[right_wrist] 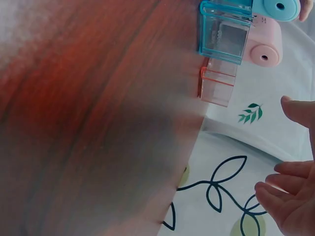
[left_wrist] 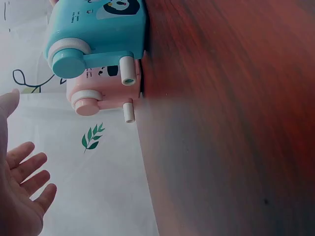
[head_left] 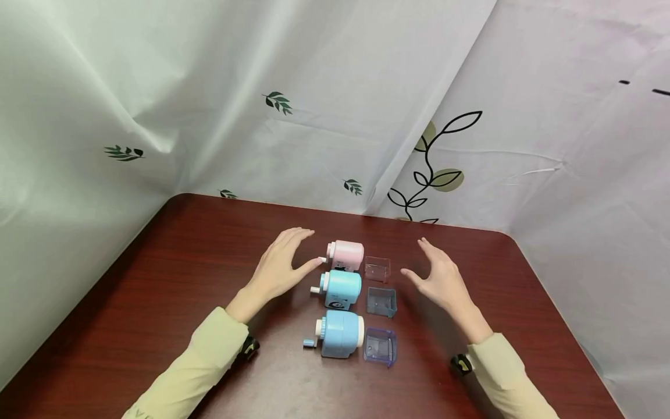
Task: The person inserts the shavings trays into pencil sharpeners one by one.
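Note:
Three hand-crank pencil sharpeners stand in a column on the table: a pink sharpener (head_left: 348, 255) at the back, a turquoise sharpener (head_left: 344, 288) in the middle, a blue sharpener (head_left: 340, 334) in front. Their cranks point left. To the right of each lies a clear shavings drawer: a pinkish drawer (head_left: 377, 269), a teal drawer (head_left: 381, 301) and a purple-blue drawer (head_left: 380, 346). My left hand (head_left: 280, 263) hovers left of the pink and turquoise sharpeners, thumb toward the pink one's crank. On the other side my right hand (head_left: 441, 281) is held beside the drawers, thumb and fingers spread, holding nothing.
The dark red wooden table (head_left: 209, 244) has rounded back corners. Behind and beside it hangs a white curtain (head_left: 235, 116) with leaf prints. A dark wrist device shows at the left cuff (head_left: 250, 347) and at the right cuff (head_left: 462, 364).

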The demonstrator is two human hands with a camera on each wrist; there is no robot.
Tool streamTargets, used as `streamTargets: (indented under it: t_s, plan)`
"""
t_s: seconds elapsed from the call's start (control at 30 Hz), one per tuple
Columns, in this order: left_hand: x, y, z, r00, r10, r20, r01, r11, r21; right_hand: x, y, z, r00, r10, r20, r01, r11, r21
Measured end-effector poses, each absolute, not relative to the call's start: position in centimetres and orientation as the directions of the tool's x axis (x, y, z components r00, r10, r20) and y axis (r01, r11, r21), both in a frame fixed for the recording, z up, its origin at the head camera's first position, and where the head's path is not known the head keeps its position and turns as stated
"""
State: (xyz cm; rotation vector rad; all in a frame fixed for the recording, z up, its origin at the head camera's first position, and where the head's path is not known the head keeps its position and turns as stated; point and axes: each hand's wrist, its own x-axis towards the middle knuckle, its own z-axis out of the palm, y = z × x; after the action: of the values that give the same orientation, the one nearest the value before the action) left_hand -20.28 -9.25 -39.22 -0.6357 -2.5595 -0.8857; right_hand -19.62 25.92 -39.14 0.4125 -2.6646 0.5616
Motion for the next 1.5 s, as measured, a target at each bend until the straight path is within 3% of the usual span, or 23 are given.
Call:
streamTargets:
  t_s: [0.3, 0.63, 1.1, 1.5]
  plan:
    - [-21.5, -8.8, -39.5, -0.817, 0.334, 0.469, 0.557, 0.665, 0.497, -20.5, 25.2, -39.1, -0.879, -0.258, 0.400, -0.397, 0.861, -0.319]
    - [-22.3, -7.8, -39.4, -0.812, 0.393, 0.431, 0.578, 0.645, 0.500, -21.3, 24.6, -39.4, -0.821, -0.310, 0.479, -0.493, 0.808, -0.323]
    - [-23.7, -6.4, -39.7, -0.811, 0.439, 0.386, 0.585, 0.606, 0.539, -22.2, 23.9, -39.9, -0.872, -0.378, 0.312, -0.475, 0.806, -0.353]
    - [-24.5, -5.7, -40.4, -0.824, 0.466, 0.322, 0.557, 0.566, 0.608, -22.7, 23.2, -40.9, -0.863, -0.428, 0.270, -0.502, 0.790, -0.352]
